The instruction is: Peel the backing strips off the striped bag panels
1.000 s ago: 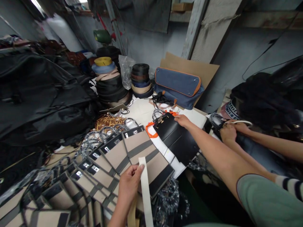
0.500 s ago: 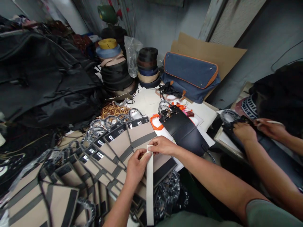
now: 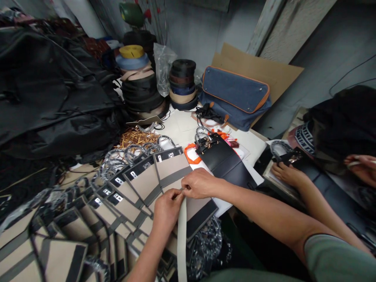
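A long pale tape strip (image 3: 181,243) hangs down from my fingertips toward the bottom of the view. My left hand (image 3: 167,209) pinches its upper end. Right against it, my right hand (image 3: 198,183) is closed on the same end, and the fingers hide the tip. Below both hands fan out beige and dark grey panels (image 3: 172,166), overlapping, with small white-and-black patches along their top edges. Clear-wrapped handles (image 3: 135,152) stick out behind them.
A black bag (image 3: 225,154) lies right of the panels, near orange pieces (image 3: 192,154). Behind stand tape rolls (image 3: 182,80) and a blue bag (image 3: 235,88). At right, a co-worker's hand (image 3: 289,174) rests on another black bag; their other hand (image 3: 362,166) holds a pale strip.
My fingers have closed over the strip's top end, which showed before, and the strip has swung slightly left. The co-worker's hands have moved apart.
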The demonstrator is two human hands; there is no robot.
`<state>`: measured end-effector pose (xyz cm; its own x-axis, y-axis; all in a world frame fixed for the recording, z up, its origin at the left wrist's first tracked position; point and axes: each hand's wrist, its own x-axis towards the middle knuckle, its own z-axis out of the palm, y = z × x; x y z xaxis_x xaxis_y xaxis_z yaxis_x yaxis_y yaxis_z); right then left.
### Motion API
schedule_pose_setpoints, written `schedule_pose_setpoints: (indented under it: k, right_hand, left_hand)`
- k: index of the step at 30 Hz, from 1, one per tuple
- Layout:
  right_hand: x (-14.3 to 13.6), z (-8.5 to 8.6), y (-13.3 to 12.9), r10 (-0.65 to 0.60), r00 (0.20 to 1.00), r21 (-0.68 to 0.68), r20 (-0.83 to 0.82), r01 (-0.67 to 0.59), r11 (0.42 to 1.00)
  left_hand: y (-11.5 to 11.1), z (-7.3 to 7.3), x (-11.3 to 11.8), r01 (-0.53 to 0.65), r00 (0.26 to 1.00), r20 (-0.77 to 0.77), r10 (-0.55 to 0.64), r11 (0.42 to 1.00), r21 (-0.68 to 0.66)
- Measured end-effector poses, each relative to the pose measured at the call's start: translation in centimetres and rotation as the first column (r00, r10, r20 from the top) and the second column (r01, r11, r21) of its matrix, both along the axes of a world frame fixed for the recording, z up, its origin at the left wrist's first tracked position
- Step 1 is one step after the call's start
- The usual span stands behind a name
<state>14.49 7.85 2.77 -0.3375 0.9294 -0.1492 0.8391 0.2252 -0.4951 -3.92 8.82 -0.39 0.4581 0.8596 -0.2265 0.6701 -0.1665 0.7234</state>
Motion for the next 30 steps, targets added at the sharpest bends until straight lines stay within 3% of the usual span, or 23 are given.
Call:
schedule_pose_setpoints:
  k: [2, 4, 6, 7, 9, 10, 11, 13, 16, 23, 30]
  right_hand:
    - [-0.1, -0.7, 0.3, -0.014, 0.999, 0.006, -0.034, 0.014, 1.000]
    - [0.8, -2.2, 0.6, -0.082, 0.982, -0.014, -0.169, 0.081, 0.997]
    - [2.9, -4.4, 1.4, -0.314, 0.890, -0.056, -0.332, 0.314, 0.948]
    - [4.4, -5.6, 1.8, -0.477, 0.791, -0.079, -0.382, 0.486, 0.870]
    - [7.6, -8.3, 3.0, -0.755, 0.526, -0.096, -0.392, 0.792, 0.603]
    - [9.1, -9.5, 3.6, -0.834, 0.413, -0.077, -0.366, 0.879, 0.470]
    - [10.5, -10.7, 4.1, -0.879, 0.341, -0.047, -0.334, 0.925, 0.376]
    - [12.4, -12.6, 5.3, -0.919, 0.296, 0.021, -0.261, 0.953, 0.301]
    - [13.5, -14.3, 6.5, -0.935, 0.322, 0.126, -0.145, 0.944, 0.305]
    - [13.4, -14.8, 6.6, -0.887, 0.462, 0.193, 0.006, 0.870, 0.455]
    - [13.4, -14.2, 6.3, -0.887, 0.457, 0.163, -0.062, 0.882, 0.442]
  left_hand:
    - [0.3, 0.0, 0.0, 0.025, 1.000, -0.019, -0.024, 0.998, 0.059]
    - [0.6, -0.3, 0.1, 0.026, 1.000, -0.016, -0.025, 0.996, 0.081]
    - [0.8, -1.1, 0.1, -0.005, 1.000, 0.016, 0.004, 1.000, 0.029]
    - [0.9, -1.7, 0.1, -0.026, 0.999, 0.038, 0.027, 0.999, -0.021]
    - [1.1, -3.0, 0.1, -0.062, 0.995, 0.073, 0.071, 0.990, -0.127]
    - [1.2, -3.7, 0.0, -0.072, 0.993, 0.078, 0.086, 0.983, -0.168]
    - [1.2, -4.2, -0.1, -0.080, 0.993, 0.073, 0.096, 0.978, -0.194]
    - [1.4, -5.0, -0.2, -0.090, 0.994, 0.049, 0.103, 0.973, -0.213]
    - [1.5, -5.4, -0.3, -0.095, 0.995, 0.021, 0.102, 0.971, -0.219]
    - [1.7, -5.1, -0.4, -0.097, 0.995, -0.001, 0.101, 0.957, -0.274]
    - [1.5, -5.5, -0.9, -0.086, 0.993, 0.048, 0.107, 0.942, -0.323]
